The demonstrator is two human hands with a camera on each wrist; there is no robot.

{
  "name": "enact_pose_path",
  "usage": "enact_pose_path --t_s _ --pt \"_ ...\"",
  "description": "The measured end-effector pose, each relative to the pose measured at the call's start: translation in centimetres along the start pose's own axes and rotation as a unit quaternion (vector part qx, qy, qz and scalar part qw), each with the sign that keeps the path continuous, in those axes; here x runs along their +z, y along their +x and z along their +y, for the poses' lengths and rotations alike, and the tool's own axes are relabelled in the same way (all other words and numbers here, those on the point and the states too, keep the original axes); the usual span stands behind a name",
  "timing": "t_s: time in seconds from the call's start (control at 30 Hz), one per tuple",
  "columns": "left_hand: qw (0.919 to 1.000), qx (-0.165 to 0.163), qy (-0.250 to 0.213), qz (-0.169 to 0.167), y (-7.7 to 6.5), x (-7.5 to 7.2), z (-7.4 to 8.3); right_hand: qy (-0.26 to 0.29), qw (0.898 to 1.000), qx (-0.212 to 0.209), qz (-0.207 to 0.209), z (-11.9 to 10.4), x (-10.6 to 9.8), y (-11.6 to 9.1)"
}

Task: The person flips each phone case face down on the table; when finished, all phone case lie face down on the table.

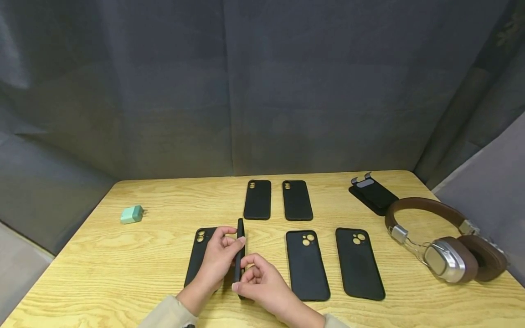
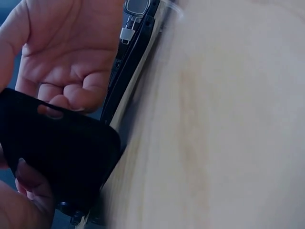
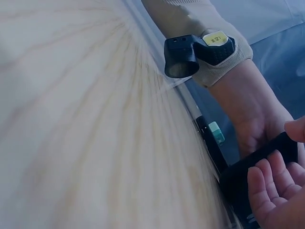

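In the head view a black phone case (image 1: pixel 240 225) stands on its long edge, seen nearly edge-on. My left hand (image 1: pixel 217 257) grips its far part between thumb and fingers. Nearer to me, my right hand (image 1: pixel 268 284) pinches the same case with thumb and curled fingers. The left wrist view shows a broad dark face of the held case (image 2: pixel 57 148). Another black phone case (image 1: pixel 197 255) with camera holes lies flat at the left, partly covered by my left hand and forearm.
To the right lie two black phone cases (image 1: pixel 308 269) (image 1: pixel 361 269). Two more cases (image 1: pixel 257 200) (image 1: pixel 297 200) lie farther back. A dark case with grey parts (image 1: pixel 375 196) and brown headphones (image 1: pixel 451 255) occupy the right side. A mint charger plug (image 1: pixel 132 214) sits at left.
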State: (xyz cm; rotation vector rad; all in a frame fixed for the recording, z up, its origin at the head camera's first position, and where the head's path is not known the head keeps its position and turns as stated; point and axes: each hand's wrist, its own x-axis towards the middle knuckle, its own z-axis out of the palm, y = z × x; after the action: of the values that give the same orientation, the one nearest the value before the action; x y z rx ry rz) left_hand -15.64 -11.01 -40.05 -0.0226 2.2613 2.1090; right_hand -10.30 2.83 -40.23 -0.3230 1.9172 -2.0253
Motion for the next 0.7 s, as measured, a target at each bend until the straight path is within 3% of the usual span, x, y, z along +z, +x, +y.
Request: enact_pose_path --t_s 0.47,0.7 --pt "0.9998 -0.014 -0.009 0.008 -0.7 -0.4 -0.4 0.011 1.0 0.001 0.025 -0.5 -0.2 -0.1" --pt "0.9993 -0.034 -0.011 -0.01 -1.1 -0.5 -0.9 0.034 0.999 -0.003 0.038 -1.2 -0.4 -0.3"
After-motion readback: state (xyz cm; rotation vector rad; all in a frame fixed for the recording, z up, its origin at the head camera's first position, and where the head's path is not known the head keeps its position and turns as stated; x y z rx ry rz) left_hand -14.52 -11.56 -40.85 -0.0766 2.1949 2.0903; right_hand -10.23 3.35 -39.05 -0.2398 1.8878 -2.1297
